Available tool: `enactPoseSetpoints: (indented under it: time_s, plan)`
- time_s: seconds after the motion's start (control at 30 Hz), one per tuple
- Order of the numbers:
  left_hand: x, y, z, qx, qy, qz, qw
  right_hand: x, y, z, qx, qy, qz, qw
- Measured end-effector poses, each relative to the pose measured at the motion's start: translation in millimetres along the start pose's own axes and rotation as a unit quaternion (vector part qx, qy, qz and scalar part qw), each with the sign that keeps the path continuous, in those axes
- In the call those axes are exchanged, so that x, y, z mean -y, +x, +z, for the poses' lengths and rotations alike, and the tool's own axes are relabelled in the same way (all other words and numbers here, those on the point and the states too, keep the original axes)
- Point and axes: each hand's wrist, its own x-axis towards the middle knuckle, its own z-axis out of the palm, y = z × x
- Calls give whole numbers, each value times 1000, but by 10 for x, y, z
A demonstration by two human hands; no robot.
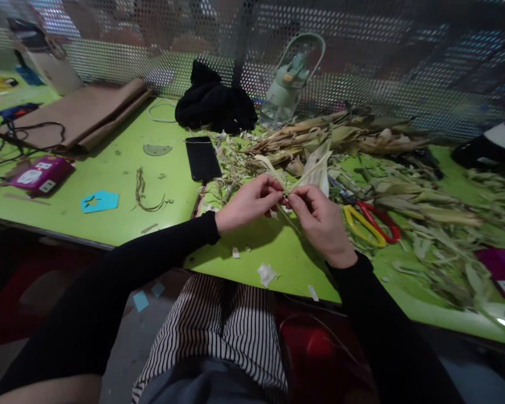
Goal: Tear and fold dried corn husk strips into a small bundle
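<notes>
My left hand [256, 201] and my right hand [318, 221] meet above the green table, fingertips almost touching. Both are closed in a pinch on a piece of dried corn husk [317, 165], whose pale strips fan up and away from my fingers. A thin strand hangs down between the hands. Exactly how the husk is folded or tied at the fingertips is hidden. Just right of my right hand lie scissors [372, 224] with one yellow and one red handle. Beyond my hands is a pile of dried husks [336, 132], with shredded bits around it.
A black phone [203, 159], a black cloth [216, 104] and a green-lidded bottle [287, 84] stand or lie behind. At left are a brown paper bag [82, 115], a purple box [42, 175] and a blue tag [100, 201]. A perforated metal screen [382, 62] bounds the back.
</notes>
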Motion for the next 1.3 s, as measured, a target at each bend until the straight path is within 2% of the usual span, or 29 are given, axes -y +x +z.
enactPoseSetpoints:
  time_s: [0.07,0.2,0.37,0.5,0.63,0.8,0.87,1.0,1.3]
  plan:
    - [-5,-7,-10,-7,23,0,1000,-24,0,10,-10,6,4,1000]
    - [-23,-20,-37,13,72,2,997,-66,5,21,-33,40,18,998]
    - [-14,-8,-73,-1,98,39,994,-59,15,23,6,112,38,993]
    - [-23,2,-107,-13,119,43,992,-37,17,12,-9,146,61,987]
    - [-78,-18,-124,3,118,64,991,-21,12,-6,7,165,85,983]
    - [-74,-21,-134,-17,135,49,990,-26,-1,-9,7,162,67,985]
    - [-49,-8,-139,1,157,53,986,-44,-5,0,4,167,61,984]
    - [-17,3,-132,50,200,78,975,-76,-17,35,-18,189,64,980]
    - [-109,-65,-95,72,267,137,951,10,-62,85,-96,215,57,970]
